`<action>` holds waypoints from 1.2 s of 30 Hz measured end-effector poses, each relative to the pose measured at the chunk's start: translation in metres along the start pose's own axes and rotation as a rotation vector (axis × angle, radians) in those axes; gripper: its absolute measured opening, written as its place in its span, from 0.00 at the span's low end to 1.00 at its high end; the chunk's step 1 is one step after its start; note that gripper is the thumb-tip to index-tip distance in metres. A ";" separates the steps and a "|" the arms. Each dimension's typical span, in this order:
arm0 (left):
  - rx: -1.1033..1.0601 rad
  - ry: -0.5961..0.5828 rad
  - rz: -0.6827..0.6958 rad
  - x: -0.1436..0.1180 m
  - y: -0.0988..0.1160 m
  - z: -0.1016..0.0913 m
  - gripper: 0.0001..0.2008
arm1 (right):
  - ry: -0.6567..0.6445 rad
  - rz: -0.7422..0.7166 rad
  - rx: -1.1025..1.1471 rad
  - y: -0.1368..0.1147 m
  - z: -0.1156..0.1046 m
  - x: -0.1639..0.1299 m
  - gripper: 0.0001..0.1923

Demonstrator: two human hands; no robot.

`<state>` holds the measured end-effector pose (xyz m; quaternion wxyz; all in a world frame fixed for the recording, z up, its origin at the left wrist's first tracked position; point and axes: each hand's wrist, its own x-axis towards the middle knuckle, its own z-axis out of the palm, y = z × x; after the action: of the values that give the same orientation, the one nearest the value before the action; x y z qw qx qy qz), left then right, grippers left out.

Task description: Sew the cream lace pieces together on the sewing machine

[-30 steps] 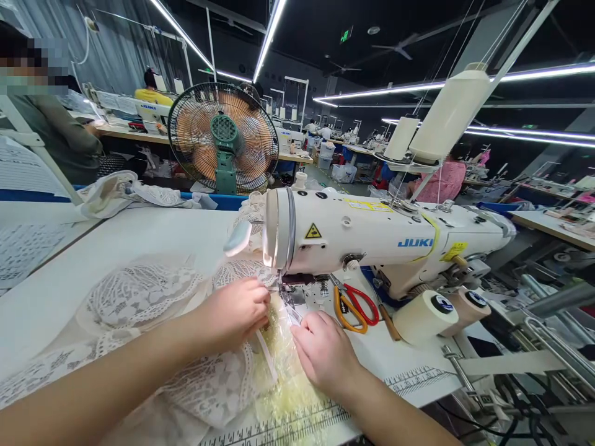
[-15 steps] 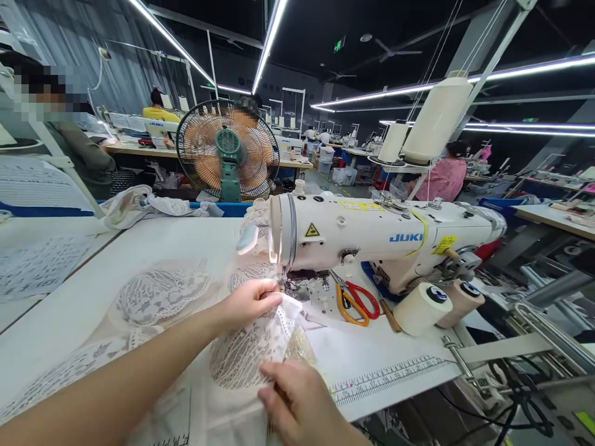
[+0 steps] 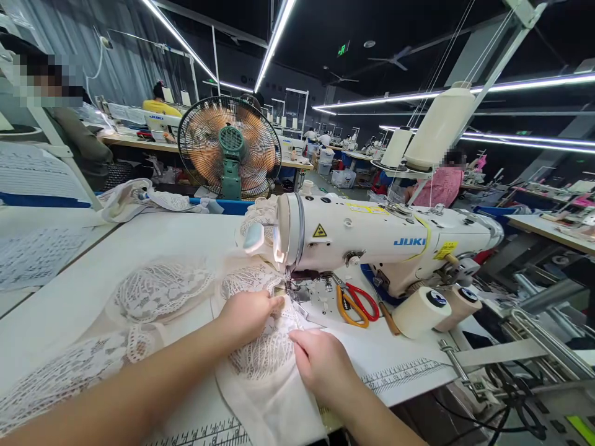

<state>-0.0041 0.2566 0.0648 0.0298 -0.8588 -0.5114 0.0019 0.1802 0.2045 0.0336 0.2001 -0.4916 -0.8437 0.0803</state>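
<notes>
**Lace under both hands at the sewing machine**

White lace fabric (image 3: pixel 186 310) spreads across the left and middle of the pale table (image 3: pixel 153 238), its near edge hanging toward the person. The left hand (image 3: pixel 248 313) lies on the lace just left of the needle, fingers curled and pressing down; it seems to pinch a fold, though the fingertips are hidden. Just to its right, the right hand (image 3: pixel 323 359) rests palm down on the same cloth, fingers fairly flat, gripping nothing visible. Above them stands the white sewing machine (image 3: pixel 385 238), lace running under its foot. Red and orange scissors (image 3: pixel 356 303) lie beneath its arm, two cream thread cones (image 3: pixel 432 310) further right. Behind, a green fan (image 3: pixel 230 148) and other workers' benches under strip lights.
</notes>
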 end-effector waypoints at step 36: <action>0.008 0.109 0.058 -0.008 -0.015 -0.013 0.16 | -0.333 0.125 -0.263 -0.001 -0.025 0.026 0.08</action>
<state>-0.0210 0.2558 0.0782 0.0608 -0.8721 -0.4837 -0.0421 0.1784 0.2248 0.0634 -0.0133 -0.5446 -0.8363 0.0620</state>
